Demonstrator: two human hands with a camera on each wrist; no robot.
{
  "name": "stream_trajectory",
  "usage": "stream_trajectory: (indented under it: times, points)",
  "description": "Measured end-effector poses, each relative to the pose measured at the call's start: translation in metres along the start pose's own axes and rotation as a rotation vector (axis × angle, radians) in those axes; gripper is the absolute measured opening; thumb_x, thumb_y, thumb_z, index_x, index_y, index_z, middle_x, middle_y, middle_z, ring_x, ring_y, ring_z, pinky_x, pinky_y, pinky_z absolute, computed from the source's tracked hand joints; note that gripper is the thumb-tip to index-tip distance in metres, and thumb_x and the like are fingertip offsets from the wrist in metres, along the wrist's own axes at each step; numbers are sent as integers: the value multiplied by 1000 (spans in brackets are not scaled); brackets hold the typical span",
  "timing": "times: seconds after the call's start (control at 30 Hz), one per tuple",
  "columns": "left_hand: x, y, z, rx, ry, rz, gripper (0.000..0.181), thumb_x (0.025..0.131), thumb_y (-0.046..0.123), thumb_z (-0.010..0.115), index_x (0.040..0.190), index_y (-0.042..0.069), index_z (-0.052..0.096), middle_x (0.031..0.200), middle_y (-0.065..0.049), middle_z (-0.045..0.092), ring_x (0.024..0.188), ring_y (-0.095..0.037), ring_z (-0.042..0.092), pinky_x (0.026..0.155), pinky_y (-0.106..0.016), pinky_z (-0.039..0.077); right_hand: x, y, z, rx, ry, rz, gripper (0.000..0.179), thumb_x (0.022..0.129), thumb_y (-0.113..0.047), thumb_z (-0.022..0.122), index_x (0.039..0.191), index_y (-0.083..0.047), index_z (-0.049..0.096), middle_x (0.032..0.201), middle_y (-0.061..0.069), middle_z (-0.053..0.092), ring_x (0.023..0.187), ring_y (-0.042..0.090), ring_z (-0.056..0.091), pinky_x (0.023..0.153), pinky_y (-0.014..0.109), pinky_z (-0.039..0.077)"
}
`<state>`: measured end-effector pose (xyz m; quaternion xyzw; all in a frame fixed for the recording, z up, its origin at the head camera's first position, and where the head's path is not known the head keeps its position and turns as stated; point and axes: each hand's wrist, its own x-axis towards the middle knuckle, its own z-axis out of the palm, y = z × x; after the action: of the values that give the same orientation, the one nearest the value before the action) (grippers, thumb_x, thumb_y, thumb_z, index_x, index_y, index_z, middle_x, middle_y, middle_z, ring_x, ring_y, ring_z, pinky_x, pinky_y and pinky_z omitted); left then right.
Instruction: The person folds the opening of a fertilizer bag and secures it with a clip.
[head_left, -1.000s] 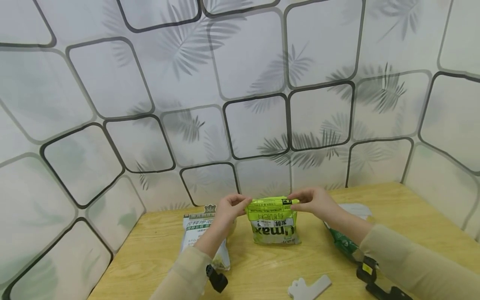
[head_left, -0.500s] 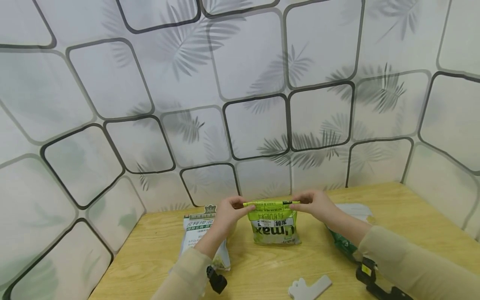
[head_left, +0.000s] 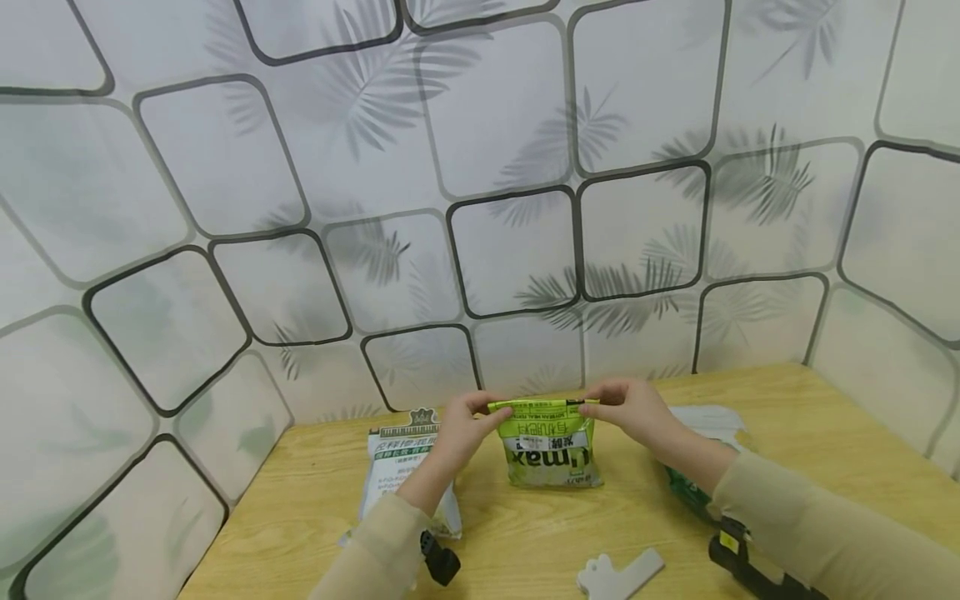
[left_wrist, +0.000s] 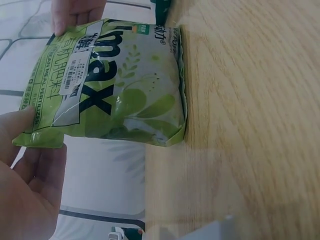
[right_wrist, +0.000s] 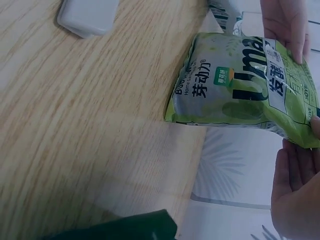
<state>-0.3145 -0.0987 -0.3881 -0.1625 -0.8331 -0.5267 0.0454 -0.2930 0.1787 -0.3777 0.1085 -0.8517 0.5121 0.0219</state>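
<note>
A green fertilizer bag [head_left: 551,454] stands upright on the wooden table, printed with "Umax" and "fertilizer". Its top edge is folded over into a narrow strip. My left hand [head_left: 465,429] pinches the left end of this strip, thumb in front and fingers behind. At the other end, my right hand [head_left: 633,408] grips the strip the same way. The left wrist view shows the bag [left_wrist: 135,95] with its bottom on the tabletop. From the right wrist, the bag's front [right_wrist: 225,85] looks plump and slightly creased.
A white and green printed bag [head_left: 397,454] lies on the left, partly behind my left forearm. Under my right forearm is a dark green and white bag [head_left: 686,492]. A flat white object with a scalloped end [head_left: 618,575] lies near the front. A patterned wall [head_left: 510,250] stands behind.
The bag's top edge has been folded down into a strip, and both thumbs have shifted onto its front. Since half a second ago, the hands have barely moved.
</note>
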Motion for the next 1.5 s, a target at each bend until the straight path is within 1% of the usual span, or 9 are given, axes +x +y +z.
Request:
stream_trajectory:
  times: [0.13, 0.3, 0.57, 0.77, 1.07, 1.23, 1.33, 1.43, 1.5]
  points:
    - [0, -1, 1, 34, 8, 19, 20, 100, 13, 75, 116, 1, 80, 118, -18, 76, 95, -12, 61, 76, -27, 56, 2, 1, 0, -4, 9, 3, 27, 97, -24, 80, 112, -2, 78, 110, 11, 78, 102, 19, 68, 89, 43, 60]
    - [0, -1, 2, 72, 9, 51, 19, 99, 12, 76, 114, 2, 80, 117, -19, 77, 99, -20, 66, 80, -30, 62, 2, 2, 1, -2, 1, -10, 23, 96, -20, 81, 110, -3, 79, 102, 7, 78, 94, 14, 67, 86, 42, 61]
    - [-3, 2, -1, 113, -12, 104, 16, 99, 10, 76, 113, 4, 81, 114, -17, 79, 100, -23, 68, 82, -29, 64, 3, 4, -2, -12, 3, -50, 17, 94, -16, 82, 105, -2, 81, 105, 9, 80, 95, 12, 69, 90, 44, 63]
    - [-5, 3, -8, 109, -28, 86, 15, 99, 12, 76, 113, 10, 83, 115, -14, 79, 102, -24, 71, 82, -28, 64, 4, 1, -3, -43, -4, -83, 16, 93, -16, 84, 103, -4, 83, 102, 10, 81, 94, 14, 71, 88, 45, 64]
    - [-4, -3, -9, 113, -11, 88, 15, 97, 11, 78, 111, 8, 84, 112, -16, 80, 94, -21, 74, 78, -28, 65, 4, 0, -2, -64, 1, -83, 16, 92, -16, 84, 102, -4, 83, 102, 10, 81, 93, 13, 70, 83, 37, 63]
    - [-5, -8, -5, 47, 20, 55, 17, 96, 11, 79, 111, 5, 83, 114, -19, 78, 93, -25, 75, 81, -33, 67, 3, 1, -2, -48, 6, -66, 19, 92, -18, 85, 105, -3, 83, 105, 11, 81, 94, 14, 70, 85, 39, 63]
    - [-7, -10, -2, 20, 37, 25, 19, 96, 11, 79, 113, 2, 82, 120, -22, 76, 98, -30, 77, 86, -38, 67, 1, 1, -2, -32, 5, -50, 21, 93, -18, 84, 106, -2, 83, 106, 11, 80, 96, 15, 69, 88, 43, 63]
    - [-8, -10, 0, 0, 50, -13, 21, 96, 11, 79, 114, 1, 81, 118, -22, 76, 94, -26, 76, 85, -38, 67, -1, 0, -2, -14, 4, -35, 22, 93, -18, 84, 107, -2, 82, 105, 11, 80, 96, 15, 69, 90, 46, 63]
    - [-8, -11, 0, -12, 54, -25, 21, 96, 11, 79, 114, 1, 81, 115, -21, 77, 90, -18, 74, 83, -36, 66, -1, 1, -2, -2, 4, -23, 22, 93, -18, 84, 107, -2, 82, 106, 11, 80, 98, 17, 70, 93, 49, 63]
